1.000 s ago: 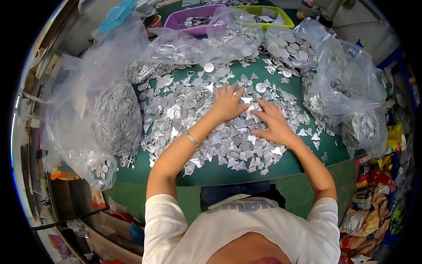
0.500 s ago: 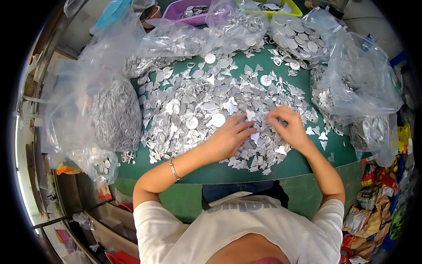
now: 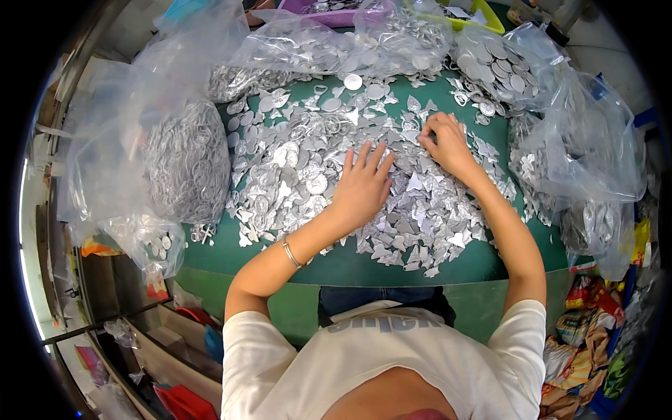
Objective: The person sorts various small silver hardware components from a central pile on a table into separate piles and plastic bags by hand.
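Note:
A wide heap of small silver-coloured metal pieces, some butterfly-like, some round, covers the middle of a green tabletop. My left hand lies palm down on the heap's middle, fingers spread over the pieces. Farther out and to the right, my right hand is at the heap's far right part, its fingers curled in and thumb drawn toward them. Whatever those fingertips may hold is hidden. A plain white-looking disc sits at the heap's far edge.
Clear plastic bags ring the heap: one with a mass of silver rings or links at left, one of round discs at far right, another bag at right. Purple and yellow-green trays stand behind. Open drawers are lower left.
Both hands have moved away from my body over the heap, the right one farther. My left fingers have spread and now point outward. The whole view has shifted slightly.

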Tool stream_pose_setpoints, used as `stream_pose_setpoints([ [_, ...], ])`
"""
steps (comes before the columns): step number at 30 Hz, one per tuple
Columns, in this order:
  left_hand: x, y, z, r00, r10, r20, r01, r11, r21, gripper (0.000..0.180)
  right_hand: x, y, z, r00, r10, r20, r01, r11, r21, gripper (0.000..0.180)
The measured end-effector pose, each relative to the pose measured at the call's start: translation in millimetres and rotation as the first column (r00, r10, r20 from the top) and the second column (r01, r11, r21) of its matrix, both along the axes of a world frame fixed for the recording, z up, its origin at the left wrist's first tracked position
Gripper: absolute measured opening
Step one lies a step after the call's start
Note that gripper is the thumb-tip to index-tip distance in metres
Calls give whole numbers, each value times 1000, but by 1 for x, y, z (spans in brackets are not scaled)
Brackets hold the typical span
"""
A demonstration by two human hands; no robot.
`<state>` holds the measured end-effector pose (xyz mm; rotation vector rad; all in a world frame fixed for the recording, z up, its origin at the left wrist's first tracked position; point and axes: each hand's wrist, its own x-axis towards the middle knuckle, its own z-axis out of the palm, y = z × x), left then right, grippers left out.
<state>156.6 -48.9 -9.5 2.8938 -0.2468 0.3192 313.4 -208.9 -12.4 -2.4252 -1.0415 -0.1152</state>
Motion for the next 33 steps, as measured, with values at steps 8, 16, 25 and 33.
stream_pose_setpoints([
  [8, -6, -2, -1, 1000, -13, 12, 13, 1000, -5, 44, -8, 6, 12, 993, 27, 115, -13, 992, -122, 15],
  [16, -20, -13, -1, 997, -64, 44, 65, 997, -33, 42, -22, 15, 8, 978, -159, 132, 174, 978, -116, 22],
  [25, -26, -14, -10, 987, -88, 136, 105, 986, -130, 43, -19, 15, 4, 902, -38, 431, 123, 978, -170, 16],
  [33, -26, -7, 12, 991, 110, 75, -2, 574, -819, 31, -80, 9, 63, 932, 273, 239, -338, 892, 299, 7],
])
